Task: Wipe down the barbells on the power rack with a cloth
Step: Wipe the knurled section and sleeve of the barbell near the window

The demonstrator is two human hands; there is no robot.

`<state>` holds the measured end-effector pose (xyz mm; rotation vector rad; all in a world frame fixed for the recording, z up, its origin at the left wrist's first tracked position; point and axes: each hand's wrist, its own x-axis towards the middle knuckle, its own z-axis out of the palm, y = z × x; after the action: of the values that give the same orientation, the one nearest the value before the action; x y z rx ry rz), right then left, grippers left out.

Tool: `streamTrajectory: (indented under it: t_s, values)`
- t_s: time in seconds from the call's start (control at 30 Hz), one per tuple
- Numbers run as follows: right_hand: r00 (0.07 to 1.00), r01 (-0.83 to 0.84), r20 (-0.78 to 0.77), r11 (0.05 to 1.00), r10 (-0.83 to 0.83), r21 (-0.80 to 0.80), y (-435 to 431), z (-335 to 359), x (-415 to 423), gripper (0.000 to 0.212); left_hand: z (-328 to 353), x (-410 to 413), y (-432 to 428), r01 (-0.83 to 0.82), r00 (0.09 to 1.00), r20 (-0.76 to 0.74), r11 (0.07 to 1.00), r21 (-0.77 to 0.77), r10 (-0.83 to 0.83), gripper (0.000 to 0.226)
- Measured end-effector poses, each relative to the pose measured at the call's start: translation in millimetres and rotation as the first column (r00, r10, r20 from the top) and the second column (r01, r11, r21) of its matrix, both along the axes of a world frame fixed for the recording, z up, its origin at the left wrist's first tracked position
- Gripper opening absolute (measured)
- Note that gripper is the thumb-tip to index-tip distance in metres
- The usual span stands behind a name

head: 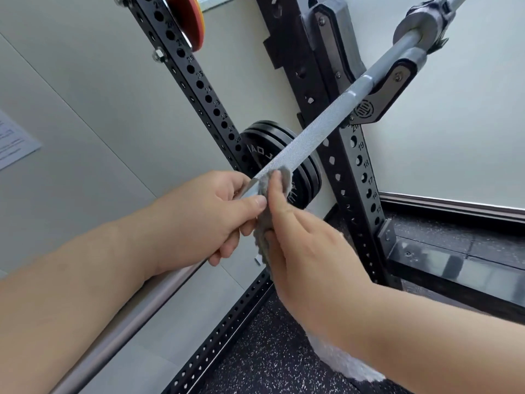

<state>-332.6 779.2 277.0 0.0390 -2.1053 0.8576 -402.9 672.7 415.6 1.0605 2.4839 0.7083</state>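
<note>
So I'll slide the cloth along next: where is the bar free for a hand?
Free: the barbell shaft between the cloth and the J-hook. Crowded where the left hand and right hand grip, and at the J-hook.

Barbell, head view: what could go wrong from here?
1. The cloth is bunched small in the right hand; it may snag or slip on the knurling of the barbell.
2. The left hand grips the bar bare beside the cloth, so that stretch may go unwiped or get smudged.
3. The bar rests in the J-hook; hard strokes might roll it.
</note>
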Motion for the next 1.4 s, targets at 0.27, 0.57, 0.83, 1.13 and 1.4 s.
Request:
streamTrajectory:
  t_s: [0.27, 0.57, 0.83, 1.13, 1.4]
  values:
    - [0.999, -0.032, 0.006, 0.998, 0.032, -0.052, -1, 1, -6, 0.080, 0, -1, -1, -0.006, 0.994, -0.108, 0.998, 0.065, 0.013, 0.022]
    - [0.999, -0.038, -0.007, 0.997, 0.038, -0.061, -3, 2, -5, 0.077, -3, -2, 3, -0.040, 0.999, 0.003, 0.999, 0.015, 0.040, 0.018]
    - [0.999, -0.013, -0.048, 0.996, 0.008, -0.089, 0, 3, -8, 0.073, -6, -2, 5, -0.079, 0.993, 0.099, 0.992, 0.096, 0.070, 0.008]
    - [0.998, -0.054, -0.044, 0.993, 0.050, -0.109, -8, -2, -8, 0.075, -5, -3, 4, -0.052, 0.986, 0.165, 0.994, 0.096, 0.035, 0.014]
    - [0.999, -0.012, -0.031, 0.994, 0.008, -0.107, -3, 1, -8, 0.079, -2, -5, 4, -0.024, 0.965, 0.263, 0.994, 0.111, -0.006, 0.018]
